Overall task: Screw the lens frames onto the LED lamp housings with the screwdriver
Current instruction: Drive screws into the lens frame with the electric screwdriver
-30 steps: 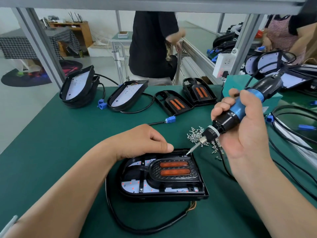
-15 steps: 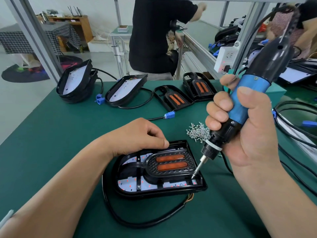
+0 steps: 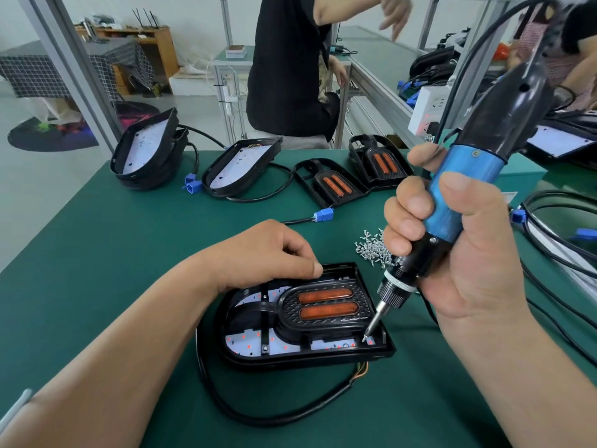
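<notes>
A black LED lamp housing lies on the green mat in front of me, with a black lens frame carrying two orange lenses set in it. My left hand rests on the housing's far edge, fingers curled, thumb pressing the rim. My right hand grips the blue and black electric screwdriver, held nearly upright. Its bit tip touches a screw at the housing's near right corner. A pile of small silver screws lies just beyond the housing.
Two more housings and two loose lens frames lie at the mat's far side. Black cables with blue plugs run across the mat and on the right. A person in black sits beyond the table.
The screwdriver swung from a slanted position over the screw pile to nearly upright, and its bit came down onto the housing's near right corner. My left hand stayed on the housing.
</notes>
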Demonstrator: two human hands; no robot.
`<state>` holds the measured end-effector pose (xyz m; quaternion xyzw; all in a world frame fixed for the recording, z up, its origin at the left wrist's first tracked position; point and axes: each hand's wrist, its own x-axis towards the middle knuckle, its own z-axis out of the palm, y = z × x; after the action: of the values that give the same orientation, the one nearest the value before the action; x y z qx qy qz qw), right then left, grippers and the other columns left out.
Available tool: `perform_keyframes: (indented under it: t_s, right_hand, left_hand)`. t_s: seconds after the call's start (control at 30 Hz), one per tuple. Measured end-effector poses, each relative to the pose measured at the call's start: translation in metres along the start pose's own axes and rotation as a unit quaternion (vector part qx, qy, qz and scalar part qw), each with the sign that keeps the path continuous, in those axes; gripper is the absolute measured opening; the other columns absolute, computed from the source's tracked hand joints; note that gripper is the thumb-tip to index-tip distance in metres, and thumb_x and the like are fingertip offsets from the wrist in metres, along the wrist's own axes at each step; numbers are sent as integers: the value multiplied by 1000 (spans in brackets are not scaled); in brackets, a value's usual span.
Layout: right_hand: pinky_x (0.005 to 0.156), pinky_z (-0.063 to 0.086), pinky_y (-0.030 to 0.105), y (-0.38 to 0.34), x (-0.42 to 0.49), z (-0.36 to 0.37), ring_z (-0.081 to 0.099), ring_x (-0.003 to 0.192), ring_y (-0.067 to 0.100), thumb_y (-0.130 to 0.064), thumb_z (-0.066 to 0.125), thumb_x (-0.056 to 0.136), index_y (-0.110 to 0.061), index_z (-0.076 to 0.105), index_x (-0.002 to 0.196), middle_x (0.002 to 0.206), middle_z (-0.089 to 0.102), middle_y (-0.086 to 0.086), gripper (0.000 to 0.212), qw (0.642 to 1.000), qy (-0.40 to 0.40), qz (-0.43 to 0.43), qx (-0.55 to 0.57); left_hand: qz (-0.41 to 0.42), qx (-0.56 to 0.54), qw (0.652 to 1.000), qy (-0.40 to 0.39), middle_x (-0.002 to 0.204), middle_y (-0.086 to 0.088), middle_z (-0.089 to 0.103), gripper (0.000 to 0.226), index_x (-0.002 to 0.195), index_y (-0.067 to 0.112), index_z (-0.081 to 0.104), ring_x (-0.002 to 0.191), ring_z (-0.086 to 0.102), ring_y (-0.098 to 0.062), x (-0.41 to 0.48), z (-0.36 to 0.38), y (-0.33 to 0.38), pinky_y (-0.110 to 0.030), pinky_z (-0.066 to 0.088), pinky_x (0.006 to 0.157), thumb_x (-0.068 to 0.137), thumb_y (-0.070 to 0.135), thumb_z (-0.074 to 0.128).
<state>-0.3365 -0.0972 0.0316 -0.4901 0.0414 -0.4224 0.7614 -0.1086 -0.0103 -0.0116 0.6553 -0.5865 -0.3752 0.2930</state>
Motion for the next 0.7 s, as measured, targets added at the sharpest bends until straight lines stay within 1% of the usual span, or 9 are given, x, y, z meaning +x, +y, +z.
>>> perform_keyframes:
  t_s: [0.07,0.13,0.2,0.23,0.27,0.33,0.4,0.57,0.7]
  right_hand:
    - [51,46,25,1,0,0,48,56,11,-20,52,90,-16,59,113,72,50,-4,24,1000,-13,0,2]
    - [52,47,25,1,-1,0,49,56,11,-24,54,89,-16,59,114,73,50,-4,27,999,-32,-3,2]
    - [52,47,25,1,-2,0,50,56,11,-23,53,90,-15,58,116,73,51,-4,28,999,-54,-3,2]
    - [52,47,25,1,-3,0,50,56,11,-21,57,90,-14,57,117,73,51,-4,28,998,-67,-2,4]
    - [52,47,25,1,-4,1,50,56,11,-21,65,89,-14,58,118,73,51,-4,31,997,-80,-2,5]
    - [51,47,25,1,-4,1,50,56,10,-32,79,87,-15,58,120,73,51,-5,43,995,-103,0,6]
    - [51,47,24,1,-5,2,50,55,10,-37,80,87,-16,58,119,73,51,-5,44,993,-114,3,9]
    - [50,47,24,1,-7,4,51,52,10,-36,83,85,-18,57,111,71,52,-5,41,992,-124,16,16]
    - [49,48,25,1,-7,5,51,52,10,-33,84,84,-18,58,107,69,52,-5,38,989,-145,28,23]
  left_hand:
    - [0,3,1000,1,83,-3,76,27,86,21,81,70,56,-7,0,1,1,-30,45,73,82,47,79]
    - [-2,9,1000,2,76,-6,70,30,85,19,80,67,51,-9,0,3,2,-31,42,68,82,49,77]
    - [-7,17,1000,5,66,5,61,31,83,18,78,62,46,-9,0,5,2,-27,39,63,82,49,77]
    - [-10,22,1000,7,63,10,58,30,82,18,78,60,44,-8,0,6,3,-23,38,60,82,48,77]
    - [-13,27,1000,10,60,11,54,29,81,18,77,58,42,-8,0,7,3,-21,37,57,83,47,77]
    - [-16,32,999,15,57,11,49,27,79,18,76,55,39,-8,1,7,4,-18,35,53,85,45,78]
    - [-17,32,999,18,55,11,48,26,79,17,76,54,38,-8,1,7,4,-17,34,52,86,42,79]
    - [-19,35,999,23,52,12,46,24,79,17,76,52,38,-8,1,8,7,-18,35,51,87,39,80]
    - [-23,33,999,23,51,13,49,22,80,18,77,50,40,-7,1,9,9,-16,36,51,88,38,80]
